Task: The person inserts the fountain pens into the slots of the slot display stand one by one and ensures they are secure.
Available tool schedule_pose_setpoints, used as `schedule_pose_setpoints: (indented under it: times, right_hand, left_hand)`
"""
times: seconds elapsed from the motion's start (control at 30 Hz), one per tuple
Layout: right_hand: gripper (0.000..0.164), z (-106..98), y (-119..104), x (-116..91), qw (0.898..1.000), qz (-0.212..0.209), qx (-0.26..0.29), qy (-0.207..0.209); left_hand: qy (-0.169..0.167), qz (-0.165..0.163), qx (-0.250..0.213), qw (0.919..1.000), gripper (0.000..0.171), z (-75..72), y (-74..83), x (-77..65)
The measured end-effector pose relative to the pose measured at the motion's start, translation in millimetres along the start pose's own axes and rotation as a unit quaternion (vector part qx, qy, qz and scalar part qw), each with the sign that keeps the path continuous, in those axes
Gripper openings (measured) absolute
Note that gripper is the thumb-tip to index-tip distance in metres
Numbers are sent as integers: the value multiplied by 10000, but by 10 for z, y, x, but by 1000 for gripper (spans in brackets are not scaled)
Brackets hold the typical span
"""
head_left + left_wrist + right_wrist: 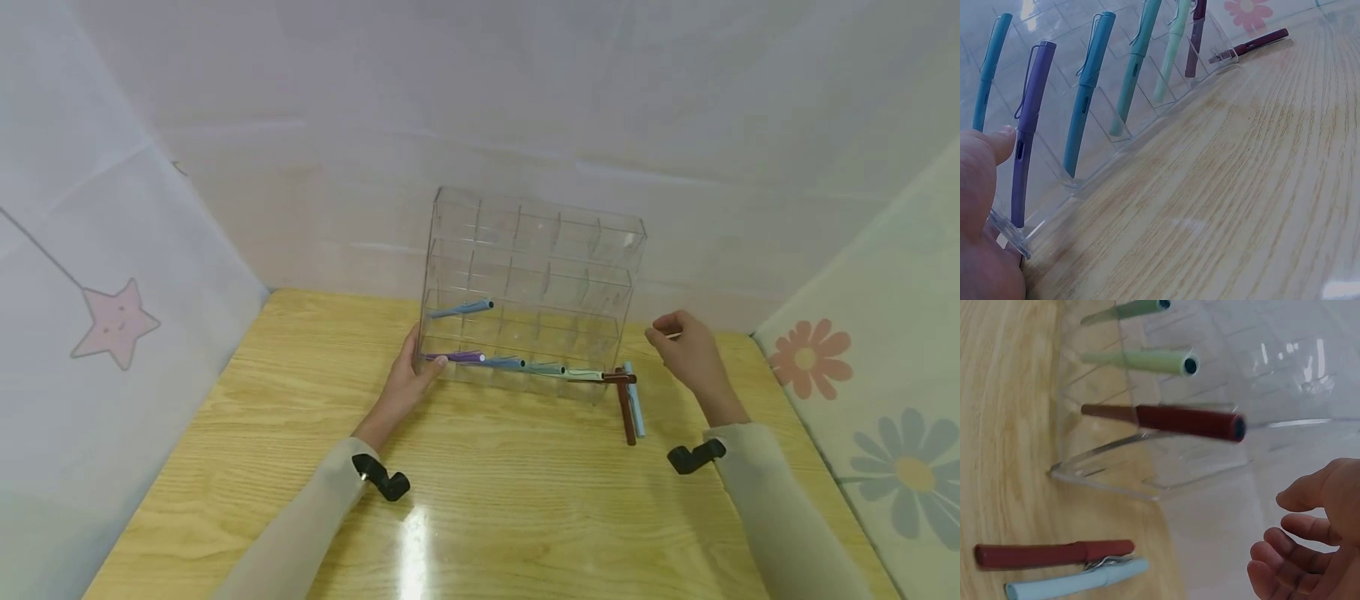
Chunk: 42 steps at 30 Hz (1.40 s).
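Note:
A clear acrylic pen rack (430, 275) with several compartments stands tilted on the table. My left hand (408, 375) grips its lower left edge, thumb in front beside a purple pen (1032, 137). Along the bottom row after it come a blue pen (1088, 94), a green pen (1132, 75), a pale green pen (1141, 361) and a dark red pen (1191, 422). Another blue pen (465, 308) leans one row higher at the left. Off the rack's right side, my right hand (690, 354) hovers with loosely bent fingers and holds nothing.
Right of the rack, a second dark red pen (626, 412) and a light blue pen (637, 408) lie side by side on the wooden table (480, 500). White cloth walls (375, 100) enclose the table behind and at both sides.

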State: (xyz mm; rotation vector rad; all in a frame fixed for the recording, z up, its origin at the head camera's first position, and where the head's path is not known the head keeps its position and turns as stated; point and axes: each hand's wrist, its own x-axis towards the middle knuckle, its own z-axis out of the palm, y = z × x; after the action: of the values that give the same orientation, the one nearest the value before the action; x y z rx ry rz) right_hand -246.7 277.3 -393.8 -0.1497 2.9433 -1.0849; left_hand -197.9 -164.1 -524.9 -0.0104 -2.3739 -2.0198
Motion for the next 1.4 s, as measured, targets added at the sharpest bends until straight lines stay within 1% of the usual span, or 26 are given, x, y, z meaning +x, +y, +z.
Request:
schedule_pose_setpoints:
  times: [0.1,0.27,0.37,0.47,0.67,0.83,0.97,1.1,1.23,1.4]
  right_hand:
    - [43,67,131,48,9998,152,13,-121]
    - [43,205,318,90,9987,358,-114,-354]
    - [42,292,400,86,9975,456,-175,-502]
    - [40,376,460,68,9959,575,-247,-651]
    - [34,517,517,45,9936,790,-354,-726]
    - [33,586,577,66,9918,889,-530,-747]
    - [32,621,615,101,9918,897,-567,-707]
    - [31,643,604,134,9920,862,-616,-688]
    - [30,645,564,147,9919,831,-639,-719]
    - [30,638,567,165,9915,818,-605,-809]
  left_hand:
    - [-7,-37,-27,10000,88,-2,3,-3]
    - [-15,-102,-146,9998,89,1,-16,5]
    - [-23,-97,-254,9996,90,3,-36,10]
    - [-50,-99,-247,9996,89,3,-37,-3]
    - [-10,5,-168,9999,89,6,-28,-26]
    - [-5,2,-139,9999,89,7,-27,-35]
    - [5,14,-139,9999,88,6,-38,-30]
    - [16,34,-148,9999,88,4,-34,-29]
    - [16,29,-137,9999,88,5,-27,-21]
    - [6,14,-147,9999,88,6,-21,-9]
